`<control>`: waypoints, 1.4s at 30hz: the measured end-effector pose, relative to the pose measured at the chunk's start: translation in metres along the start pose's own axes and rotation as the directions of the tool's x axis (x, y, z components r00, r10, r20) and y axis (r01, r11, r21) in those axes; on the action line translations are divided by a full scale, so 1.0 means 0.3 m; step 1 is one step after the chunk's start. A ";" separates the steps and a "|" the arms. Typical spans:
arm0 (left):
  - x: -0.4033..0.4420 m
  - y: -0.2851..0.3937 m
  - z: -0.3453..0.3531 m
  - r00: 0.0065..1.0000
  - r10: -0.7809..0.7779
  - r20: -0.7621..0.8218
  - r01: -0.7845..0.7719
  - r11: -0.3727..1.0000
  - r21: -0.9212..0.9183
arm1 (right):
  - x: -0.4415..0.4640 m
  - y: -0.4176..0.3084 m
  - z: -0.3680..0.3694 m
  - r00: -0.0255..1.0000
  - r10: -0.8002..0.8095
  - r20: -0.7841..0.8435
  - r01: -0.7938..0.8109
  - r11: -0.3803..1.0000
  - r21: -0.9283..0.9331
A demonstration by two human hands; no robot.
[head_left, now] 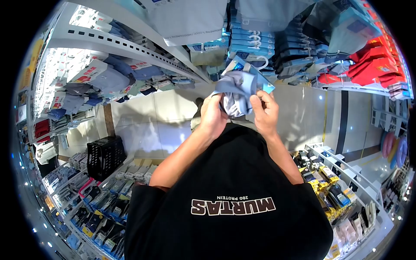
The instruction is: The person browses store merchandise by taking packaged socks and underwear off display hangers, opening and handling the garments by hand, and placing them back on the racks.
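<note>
Between my two hands is a folded grey-blue garment (236, 89), held in front of my chest. It is fixed to a blue card (263, 82) with a white plastic hook (261, 63) at the top. My left hand (212, 116) grips the garment's left side, its thumb along the cloth. On the right, my right hand (265, 112) pinches the garment and card edge between thumb and fingers. The garment's exact kind is hard to make out, as its cloth is bunched. More blue hanging packs (251, 43) are on the rack just beyond it.
White shelving (112, 41) with folded garments runs along the left. Red garments (372, 65) hang at the right. A black basket (105, 157) stands at lower left. Packaged goods fill the racks behind me, including yellow packs (325, 177). Tiled floor (151, 123) shows between them.
</note>
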State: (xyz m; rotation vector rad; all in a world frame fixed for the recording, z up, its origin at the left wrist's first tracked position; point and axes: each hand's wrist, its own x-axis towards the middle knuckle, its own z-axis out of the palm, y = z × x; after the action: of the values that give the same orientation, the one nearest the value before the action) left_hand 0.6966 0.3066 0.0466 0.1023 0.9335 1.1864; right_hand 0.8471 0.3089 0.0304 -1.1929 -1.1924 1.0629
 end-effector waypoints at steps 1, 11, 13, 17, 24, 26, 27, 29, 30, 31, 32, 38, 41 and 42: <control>0.024 -0.010 -0.020 0.996 0.068 -0.058 -0.067 0.997 0.028 | 0.010 0.004 0.003 0.999 -0.037 -0.024 0.037 0.999 0.024; 0.087 -0.067 -0.232 0.984 0.178 0.000 -0.154 0.855 0.496 | 0.119 -0.020 0.015 0.942 -0.149 0.301 0.209 0.962 -0.175; 0.095 -0.080 -0.268 0.985 0.171 -0.031 -0.121 0.800 0.588 | 0.144 -0.008 0.047 0.920 -0.179 0.349 0.254 0.950 -0.181; 0.088 -0.110 -0.324 0.982 0.177 -0.064 -0.093 0.752 0.653 | 0.204 0.003 0.094 0.906 -0.101 0.410 0.199 0.959 -0.203; 0.085 -0.139 -0.354 1.000 -0.024 0.014 0.009 0.770 0.638 | 0.316 0.118 0.189 0.887 -0.047 0.459 0.220 0.918 -0.331; 0.089 -0.149 -0.344 0.999 -0.030 0.030 0.005 0.783 0.622 | 0.313 0.151 0.203 0.904 -0.047 0.425 0.202 0.923 -0.327; 0.089 -0.150 -0.339 0.999 -0.025 0.035 -0.003 0.776 0.631 | 0.298 0.143 0.204 0.913 -0.036 0.407 0.183 0.927 -0.328; 0.100 -0.159 -0.352 0.999 -0.011 0.044 -0.018 0.796 0.605 | 0.271 0.125 0.193 0.922 0.012 0.388 0.106 0.954 -0.280; 0.101 -0.165 -0.361 0.999 -0.006 0.047 -0.022 0.806 0.591 | 0.252 0.127 0.180 0.928 -0.018 0.372 0.140 0.943 -0.303; 0.100 -0.164 -0.362 0.999 -0.003 0.035 -0.019 0.798 0.603 | 0.235 0.142 0.168 0.933 -0.050 0.357 0.174 0.929 -0.327; 0.103 -0.161 -0.361 0.999 -0.001 0.037 -0.021 0.792 0.610 | 0.228 0.163 0.158 0.935 -0.085 0.343 0.211 0.913 -0.350; 0.104 -0.154 -0.351 0.999 -0.027 0.044 -0.006 0.786 0.618 | 0.202 0.221 0.023 0.968 -0.114 0.222 0.166 0.959 -0.230; 0.114 -0.155 -0.340 0.998 -0.029 0.056 -0.011 0.795 0.607 | 0.215 0.206 -0.044 0.996 -0.088 -0.012 0.084 0.978 -0.189; 0.112 -0.152 -0.328 0.998 -0.035 0.061 -0.009 0.794 0.607 | 0.240 0.185 -0.062 0.990 -0.080 -0.120 0.058 0.983 -0.177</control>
State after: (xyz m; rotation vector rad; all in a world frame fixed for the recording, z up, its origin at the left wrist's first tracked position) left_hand 0.6670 0.2769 -0.0590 0.6544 1.2258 0.8204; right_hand 0.8733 0.3836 -0.0177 -1.3234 -1.2362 0.8323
